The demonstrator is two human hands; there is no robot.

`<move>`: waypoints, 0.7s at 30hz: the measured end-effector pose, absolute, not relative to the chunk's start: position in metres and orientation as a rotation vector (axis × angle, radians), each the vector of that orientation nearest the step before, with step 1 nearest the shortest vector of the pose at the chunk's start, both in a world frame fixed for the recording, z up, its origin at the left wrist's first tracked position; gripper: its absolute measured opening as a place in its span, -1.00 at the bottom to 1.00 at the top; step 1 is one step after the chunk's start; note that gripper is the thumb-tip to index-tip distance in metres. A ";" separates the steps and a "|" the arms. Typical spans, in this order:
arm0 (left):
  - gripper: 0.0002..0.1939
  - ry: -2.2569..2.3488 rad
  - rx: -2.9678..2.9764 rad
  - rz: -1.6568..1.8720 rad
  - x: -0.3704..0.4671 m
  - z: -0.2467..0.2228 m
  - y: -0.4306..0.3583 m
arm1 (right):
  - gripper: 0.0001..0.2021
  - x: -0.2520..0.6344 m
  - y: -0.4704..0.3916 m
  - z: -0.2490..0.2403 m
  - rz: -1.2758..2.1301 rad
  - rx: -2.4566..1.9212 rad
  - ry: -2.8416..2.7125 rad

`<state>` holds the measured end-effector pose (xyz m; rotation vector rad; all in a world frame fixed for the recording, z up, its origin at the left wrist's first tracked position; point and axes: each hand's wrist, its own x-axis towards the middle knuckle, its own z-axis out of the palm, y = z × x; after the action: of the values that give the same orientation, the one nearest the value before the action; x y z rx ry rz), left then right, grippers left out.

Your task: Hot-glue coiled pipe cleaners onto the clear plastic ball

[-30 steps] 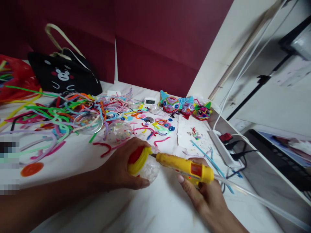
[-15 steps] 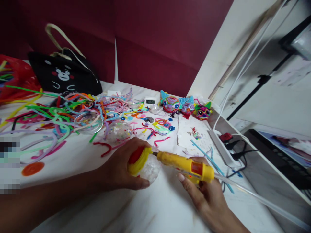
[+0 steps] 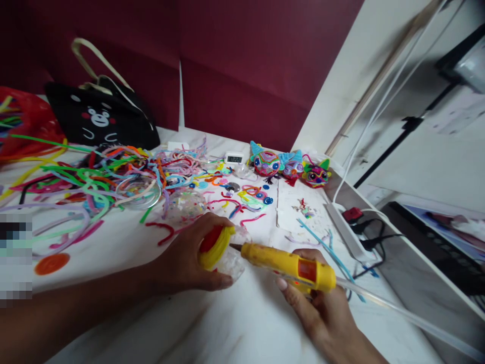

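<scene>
My left hand (image 3: 189, 255) is closed round a clear plastic ball (image 3: 232, 263), partly wrapped in yellow pipe cleaner (image 3: 220, 247) with a red patch (image 3: 209, 239) beside it. The ball's left side is hidden by my fingers. In my right hand (image 3: 322, 303) I grip a yellow hot glue gun (image 3: 288, 263), a long clear glue stick (image 3: 397, 303) running out of its back. The dark nozzle (image 3: 235, 246) points left at the ball, close to the yellow strip's edge; whether it touches, I cannot tell.
Tangled pipe cleaners (image 3: 91, 187) and a round clear dish (image 3: 138, 192) lie left. Decorated animal-face balls (image 3: 266, 163) stand at the back beside a small digital clock (image 3: 234, 158). A power strip (image 3: 350, 232) with plugs runs along the right. A black bag (image 3: 102, 116) leans behind.
The glue gun's nozzle has shifted left and slightly down, from the yellow strip's upper end to lower along its edge. The ball has turned slightly in my left hand.
</scene>
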<state>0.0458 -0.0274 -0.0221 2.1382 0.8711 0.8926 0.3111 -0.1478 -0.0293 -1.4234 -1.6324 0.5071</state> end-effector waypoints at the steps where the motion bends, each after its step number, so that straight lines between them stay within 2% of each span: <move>1: -0.27 0.882 2.132 0.889 0.046 -0.022 -0.027 | -0.76 0.310 -0.149 -0.029 0.512 -1.428 -1.633; 13: -0.24 0.900 2.145 0.892 0.044 -0.023 -0.025 | -0.78 0.296 -0.155 -0.022 0.535 -1.450 -1.576; 21: -0.29 0.874 2.166 0.882 0.046 -0.021 -0.029 | -0.82 0.303 -0.149 -0.025 0.448 -1.419 -1.627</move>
<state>0.0456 -0.0288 -0.0213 2.1664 0.8738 0.8822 0.3029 -0.1494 -0.0253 -1.4189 -1.6269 0.4479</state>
